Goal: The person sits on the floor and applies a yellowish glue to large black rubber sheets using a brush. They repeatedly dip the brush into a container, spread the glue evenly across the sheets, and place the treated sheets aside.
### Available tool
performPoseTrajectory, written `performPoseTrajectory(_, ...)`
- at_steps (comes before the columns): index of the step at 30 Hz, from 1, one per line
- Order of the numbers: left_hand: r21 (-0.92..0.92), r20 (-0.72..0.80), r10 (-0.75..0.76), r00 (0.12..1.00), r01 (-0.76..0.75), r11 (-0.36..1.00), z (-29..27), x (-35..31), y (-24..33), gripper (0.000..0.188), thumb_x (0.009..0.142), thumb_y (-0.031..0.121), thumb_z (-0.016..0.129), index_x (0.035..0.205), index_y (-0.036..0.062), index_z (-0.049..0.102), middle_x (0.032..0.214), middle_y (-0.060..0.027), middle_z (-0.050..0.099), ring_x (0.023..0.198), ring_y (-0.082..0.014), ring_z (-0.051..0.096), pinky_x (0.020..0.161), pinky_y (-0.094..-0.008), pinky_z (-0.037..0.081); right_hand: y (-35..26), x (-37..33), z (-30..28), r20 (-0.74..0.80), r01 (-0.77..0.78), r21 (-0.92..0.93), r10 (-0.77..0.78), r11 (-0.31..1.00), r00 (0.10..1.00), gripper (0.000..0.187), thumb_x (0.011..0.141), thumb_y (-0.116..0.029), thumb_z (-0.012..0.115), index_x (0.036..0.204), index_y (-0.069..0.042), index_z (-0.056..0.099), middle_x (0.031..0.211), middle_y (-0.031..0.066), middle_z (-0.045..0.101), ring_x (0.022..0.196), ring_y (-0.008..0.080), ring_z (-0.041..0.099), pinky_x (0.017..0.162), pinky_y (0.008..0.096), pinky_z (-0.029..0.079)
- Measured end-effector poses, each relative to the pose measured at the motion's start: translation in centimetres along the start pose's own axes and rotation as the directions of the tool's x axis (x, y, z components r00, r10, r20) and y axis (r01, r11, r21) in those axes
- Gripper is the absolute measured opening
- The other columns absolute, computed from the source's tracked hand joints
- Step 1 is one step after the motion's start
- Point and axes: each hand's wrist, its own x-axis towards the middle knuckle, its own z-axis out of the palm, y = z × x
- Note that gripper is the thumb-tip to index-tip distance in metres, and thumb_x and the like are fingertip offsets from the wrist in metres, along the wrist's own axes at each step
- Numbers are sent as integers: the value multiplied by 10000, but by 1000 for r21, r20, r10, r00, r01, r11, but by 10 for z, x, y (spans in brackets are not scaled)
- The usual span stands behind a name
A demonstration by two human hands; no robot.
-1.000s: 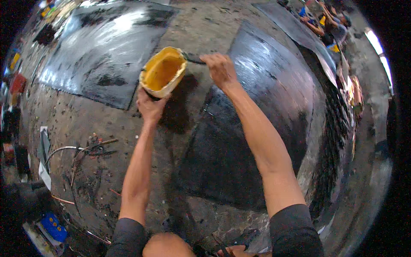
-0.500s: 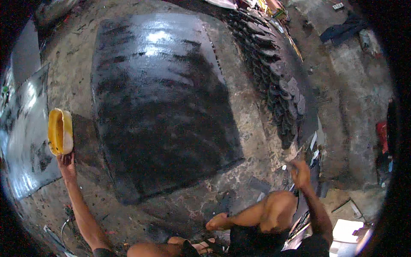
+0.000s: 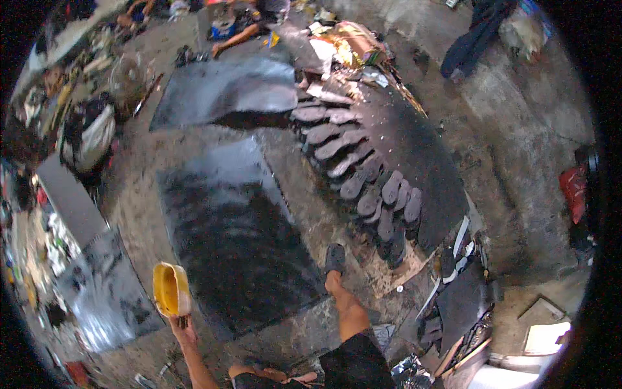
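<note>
My left hand (image 3: pixel 184 327) grips the lower end of a yellow oval plastic tub (image 3: pixel 172 290) with an open top and pale streaks on its outside. The tub is held tilted beside the left edge of a large black sheet (image 3: pixel 243 259) lying on the floor. That sheet has a wet-looking sheen, brightest at its far end. My right hand is out of view. My right leg stretches forward, its foot at a dark sole-shaped piece (image 3: pixel 334 257) by the sheet's right edge; I cannot tell whether it is worn.
Overlapping grey shoe soles (image 3: pixel 363 175) lie in rows to the right on a dark sheet (image 3: pixel 427 168). Other shiny sheets (image 3: pixel 227 87) lie beyond and at left (image 3: pixel 110 298). Another person's arm (image 3: pixel 236 40) shows at the far side. Scraps (image 3: pixel 457 259) clutter the near right.
The view has shifted, showing more of the far floor. My left hand still holds the tub. My right hand has left the picture, and my right leg has stretched forward.
</note>
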Motion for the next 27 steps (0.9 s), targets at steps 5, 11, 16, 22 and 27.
performPoseTrajectory(5,-24,-30,90,995,-91,996,141,-53,59,389,913,303,725,1175,36,622,1125,-104,656,1075,-263,622,982,-446,550,-94,105,-91,75,22,113,-31,993,997,542,891,-289,666,1351,-19,566,1180,246,679,1080,417,663,913,485,536)
performPoseTrajectory(11,18,47,87,995,-88,996,368,-64,53,336,937,263,692,1154,18,617,1121,-96,678,1045,-262,665,954,-459,563,-191,311,-262,-246,139,80,-116,987,962,565,944,-272,635,1419,-3,489,1234,246,649,1132,432,634,971,487,522)
performPoseTrajectory(16,74,96,-79,992,72,995,560,-18,38,411,941,232,668,1259,-13,582,1229,-132,650,1126,-304,658,996,-457,564,-434,428,-468,-561,474,269,-263,839,785,532,946,-187,677,1390,22,472,1164,302,664,1048,492,652,902,493,514)
performPoseTrajectory(22,310,66,-191,979,161,937,732,73,17,403,958,176,621,1267,-79,577,1170,-168,679,1051,-308,702,950,-429,592,-603,440,-542,-607,624,214,-398,752,687,519,943,-190,689,1369,36,495,945,246,690,827,379,693,724,462,521)
performPoseTrajectory(27,460,159,-238,958,142,877,859,185,-29,324,962,194,652,1168,-55,631,1049,-143,688,873,-227,702,798,-352,606,-618,447,-539,-470,488,295,-320,822,823,548,937,-236,683,1379,37,510,1058,259,702,955,445,678,850,506,528)
